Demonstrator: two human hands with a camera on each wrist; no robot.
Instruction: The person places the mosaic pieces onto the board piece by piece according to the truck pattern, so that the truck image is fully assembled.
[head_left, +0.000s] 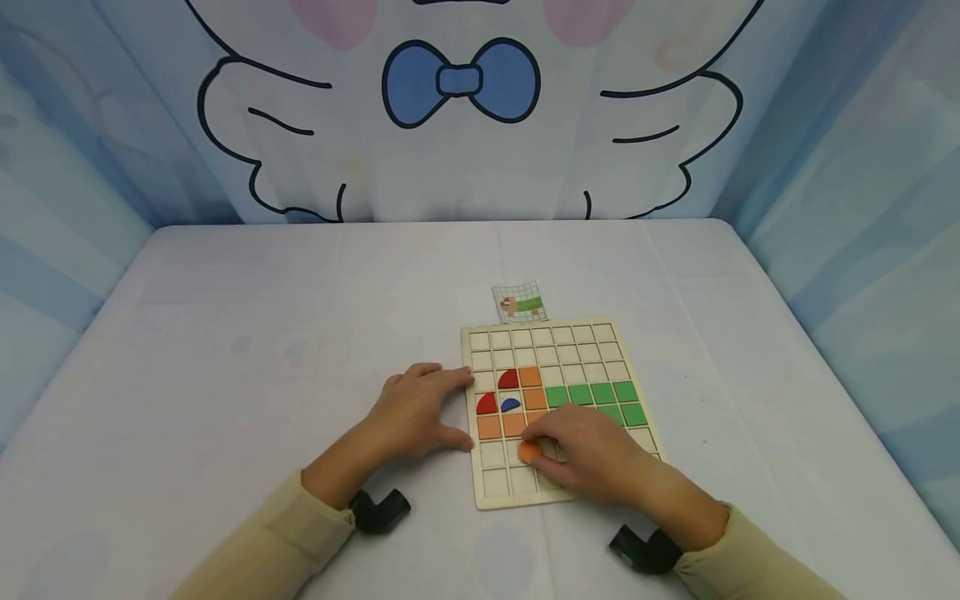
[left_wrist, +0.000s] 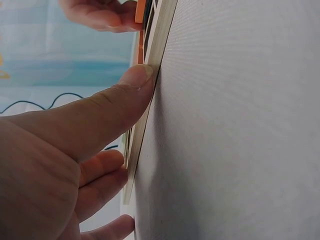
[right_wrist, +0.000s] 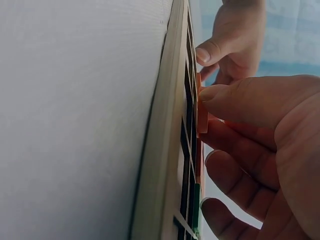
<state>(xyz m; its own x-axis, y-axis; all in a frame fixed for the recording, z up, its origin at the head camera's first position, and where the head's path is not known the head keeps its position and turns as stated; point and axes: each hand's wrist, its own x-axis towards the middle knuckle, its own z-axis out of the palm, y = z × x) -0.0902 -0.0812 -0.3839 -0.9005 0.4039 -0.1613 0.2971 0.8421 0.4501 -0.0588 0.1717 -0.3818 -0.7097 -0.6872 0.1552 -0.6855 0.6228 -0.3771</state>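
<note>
A wooden grid board [head_left: 496, 483] lies on the white cloth, partly filled with coloured pieces. Along its left edge rests my left hand [head_left: 415, 408], the thumb and a fingertip touching the frame with the fingers spread. In the left wrist view its thumb [left_wrist: 137, 77] presses the board's edge. Over the lower middle cells, my right hand [head_left: 596, 454] pinches a small orange piece [head_left: 529, 452] with a rounded outline. The right wrist view shows that orange piece [right_wrist: 202, 119] between thumb and fingers at the board's surface. Several cells beneath the right hand are hidden.
Green squares [head_left: 580, 394] fill part of two rows at the right. Orange squares [head_left: 489, 427], red quarter rounds [head_left: 508, 379] and a blue half round [head_left: 511, 405] sit at the left. A small pattern card [head_left: 521, 302] lies behind the board. A printed curtain [head_left: 465, 167] stands behind the table.
</note>
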